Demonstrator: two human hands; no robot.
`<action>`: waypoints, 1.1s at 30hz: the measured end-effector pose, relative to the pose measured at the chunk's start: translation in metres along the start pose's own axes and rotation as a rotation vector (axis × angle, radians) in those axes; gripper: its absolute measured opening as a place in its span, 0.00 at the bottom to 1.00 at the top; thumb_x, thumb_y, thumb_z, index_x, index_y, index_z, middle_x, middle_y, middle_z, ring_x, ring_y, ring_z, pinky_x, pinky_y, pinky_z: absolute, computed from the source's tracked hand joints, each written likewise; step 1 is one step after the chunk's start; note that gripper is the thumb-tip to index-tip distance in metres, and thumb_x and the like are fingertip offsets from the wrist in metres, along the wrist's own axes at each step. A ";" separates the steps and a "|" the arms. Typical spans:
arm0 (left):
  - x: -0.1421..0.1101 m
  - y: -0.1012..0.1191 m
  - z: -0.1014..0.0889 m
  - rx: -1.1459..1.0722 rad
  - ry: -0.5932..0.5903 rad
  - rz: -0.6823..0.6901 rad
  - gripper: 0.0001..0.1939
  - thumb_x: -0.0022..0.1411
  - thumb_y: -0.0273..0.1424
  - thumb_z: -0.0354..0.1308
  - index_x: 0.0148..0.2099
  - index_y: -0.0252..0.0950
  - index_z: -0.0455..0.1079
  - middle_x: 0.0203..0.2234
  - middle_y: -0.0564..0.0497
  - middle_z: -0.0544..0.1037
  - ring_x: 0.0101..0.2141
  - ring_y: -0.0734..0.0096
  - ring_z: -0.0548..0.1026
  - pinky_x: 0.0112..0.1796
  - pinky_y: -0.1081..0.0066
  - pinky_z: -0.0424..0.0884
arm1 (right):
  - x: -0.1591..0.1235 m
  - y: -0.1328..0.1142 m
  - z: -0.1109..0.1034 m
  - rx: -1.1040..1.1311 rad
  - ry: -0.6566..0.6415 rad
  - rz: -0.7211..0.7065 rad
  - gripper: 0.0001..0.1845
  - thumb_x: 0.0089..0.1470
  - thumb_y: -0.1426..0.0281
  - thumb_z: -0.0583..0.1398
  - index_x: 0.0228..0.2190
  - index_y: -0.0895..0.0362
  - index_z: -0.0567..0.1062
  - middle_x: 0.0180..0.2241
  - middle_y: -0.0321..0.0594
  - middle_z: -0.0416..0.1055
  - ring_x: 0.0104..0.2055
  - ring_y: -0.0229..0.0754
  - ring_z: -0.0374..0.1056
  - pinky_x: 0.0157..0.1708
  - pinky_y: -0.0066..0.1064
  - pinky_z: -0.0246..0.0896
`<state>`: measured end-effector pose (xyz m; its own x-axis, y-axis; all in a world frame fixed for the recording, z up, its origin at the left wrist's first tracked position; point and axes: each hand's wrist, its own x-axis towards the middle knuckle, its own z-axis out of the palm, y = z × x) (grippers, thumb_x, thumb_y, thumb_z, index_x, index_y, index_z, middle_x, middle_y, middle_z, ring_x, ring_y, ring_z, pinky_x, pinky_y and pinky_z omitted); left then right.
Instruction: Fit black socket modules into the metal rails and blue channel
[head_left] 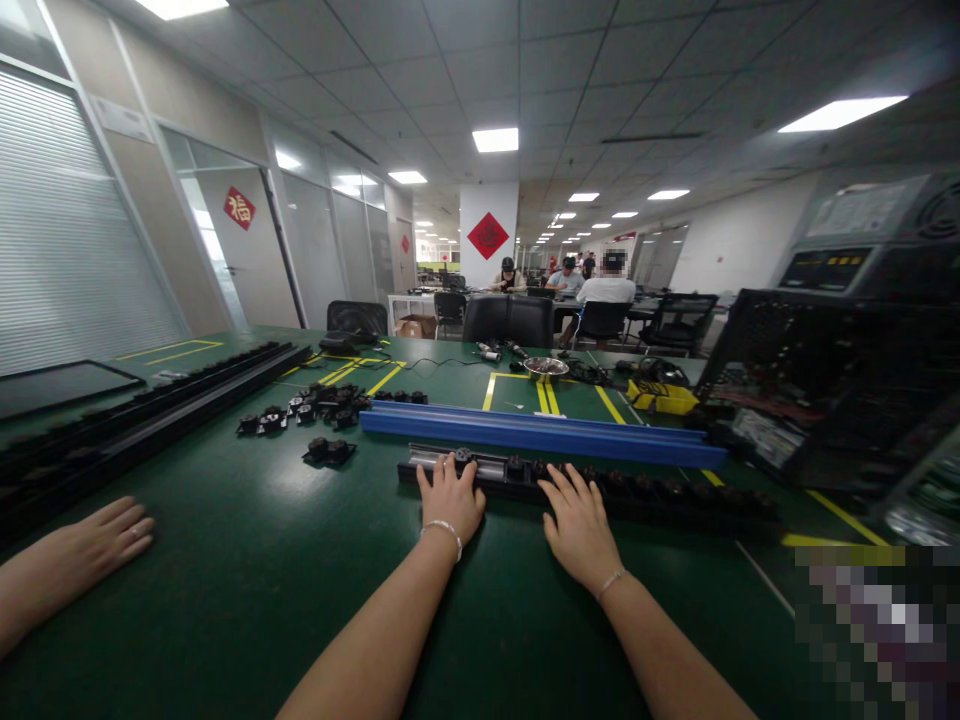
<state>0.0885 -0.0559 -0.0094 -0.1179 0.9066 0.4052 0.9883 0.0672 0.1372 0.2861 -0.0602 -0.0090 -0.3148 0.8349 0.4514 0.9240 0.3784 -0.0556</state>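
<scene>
My left hand [450,497] rests at the left end of a long black rail [637,495] that lies across the green table [247,580]. Its fingers reach onto the rail near a small black part with a metal end section [463,457]. My right hand [577,520] lies a little to the right, fingers spread over the row of black parts seated in the rail. Neither hand grips anything. Just behind the rail lies a long blue strip [540,432].
Another person's hand [82,550] lies flat on the table at the left. Loose black parts [307,410] are scattered behind, long black rails [150,410] run along the left, a yellow tray [664,397] and an open computer case [825,390] stand right. People sit at desks far behind.
</scene>
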 end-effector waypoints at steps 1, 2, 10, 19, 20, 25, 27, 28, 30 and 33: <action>0.000 0.000 -0.001 -0.002 -0.002 -0.007 0.24 0.55 0.38 0.50 0.56 0.45 0.63 0.57 0.43 0.62 0.58 0.52 0.54 0.55 0.43 0.40 | 0.000 0.000 0.000 0.000 -0.001 0.002 0.25 0.51 0.73 0.50 0.51 0.55 0.66 0.60 0.38 0.54 0.63 0.48 0.40 0.59 0.51 0.36; 0.000 -0.001 -0.001 -0.006 -0.003 -0.014 0.24 0.55 0.39 0.50 0.56 0.45 0.63 0.57 0.43 0.62 0.58 0.52 0.54 0.55 0.42 0.39 | 0.000 0.000 0.000 0.001 -0.002 0.003 0.25 0.51 0.73 0.50 0.51 0.55 0.66 0.60 0.38 0.54 0.63 0.48 0.40 0.59 0.51 0.36; 0.003 -0.005 -0.005 -0.009 -0.015 -0.106 0.24 0.58 0.45 0.45 0.54 0.45 0.64 0.57 0.43 0.62 0.59 0.49 0.52 0.54 0.39 0.37 | 0.001 0.001 0.000 0.018 0.004 0.024 0.24 0.51 0.72 0.49 0.50 0.55 0.67 0.59 0.38 0.54 0.63 0.48 0.40 0.59 0.51 0.37; 0.005 -0.013 -0.002 -0.017 -0.016 -0.135 0.24 0.60 0.48 0.41 0.54 0.51 0.64 0.58 0.45 0.61 0.60 0.46 0.50 0.53 0.37 0.39 | 0.001 0.002 0.001 0.009 -0.003 0.037 0.24 0.51 0.72 0.49 0.50 0.56 0.67 0.60 0.37 0.53 0.63 0.47 0.40 0.60 0.50 0.36; 0.005 -0.013 -0.002 -0.017 -0.024 -0.138 0.23 0.60 0.48 0.41 0.54 0.52 0.64 0.58 0.46 0.61 0.60 0.46 0.49 0.53 0.36 0.39 | 0.001 0.002 0.000 0.009 -0.002 0.038 0.24 0.51 0.72 0.49 0.50 0.56 0.67 0.60 0.37 0.53 0.63 0.47 0.40 0.60 0.50 0.36; 0.005 -0.013 -0.003 -0.007 -0.027 -0.158 0.23 0.61 0.47 0.40 0.54 0.53 0.64 0.58 0.47 0.62 0.60 0.47 0.49 0.53 0.37 0.39 | 0.001 0.002 0.000 0.015 0.003 0.035 0.24 0.51 0.72 0.49 0.50 0.56 0.67 0.60 0.38 0.54 0.63 0.47 0.41 0.59 0.50 0.37; 0.005 -0.014 -0.003 -0.008 -0.019 -0.159 0.22 0.61 0.46 0.39 0.54 0.53 0.64 0.57 0.47 0.62 0.60 0.47 0.49 0.53 0.37 0.39 | 0.001 0.002 0.000 0.011 0.007 0.031 0.24 0.51 0.72 0.49 0.50 0.55 0.67 0.60 0.38 0.54 0.63 0.47 0.41 0.59 0.50 0.37; 0.004 -0.015 -0.003 -0.008 -0.014 -0.160 0.22 0.61 0.46 0.39 0.54 0.53 0.64 0.57 0.47 0.62 0.60 0.47 0.49 0.53 0.36 0.39 | 0.000 0.002 0.001 0.009 0.008 0.030 0.24 0.51 0.72 0.48 0.50 0.56 0.67 0.60 0.38 0.54 0.63 0.47 0.42 0.59 0.50 0.37; 0.005 -0.017 -0.002 -0.009 -0.001 -0.164 0.22 0.62 0.45 0.39 0.54 0.53 0.64 0.57 0.47 0.62 0.60 0.47 0.48 0.52 0.36 0.40 | 0.000 0.002 0.001 0.008 0.006 0.029 0.24 0.51 0.72 0.48 0.50 0.56 0.67 0.60 0.37 0.54 0.63 0.47 0.42 0.60 0.50 0.36; 0.005 -0.022 -0.002 -0.011 0.007 -0.177 0.21 0.62 0.45 0.39 0.53 0.53 0.65 0.57 0.47 0.62 0.60 0.47 0.48 0.52 0.36 0.41 | 0.000 0.003 0.002 0.015 0.003 0.029 0.24 0.51 0.72 0.48 0.50 0.56 0.67 0.60 0.38 0.54 0.63 0.47 0.42 0.60 0.50 0.35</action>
<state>0.0662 -0.0537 -0.0083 -0.2907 0.8780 0.3801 0.9508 0.2208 0.2172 0.2885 -0.0580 -0.0104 -0.2873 0.8446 0.4518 0.9294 0.3599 -0.0818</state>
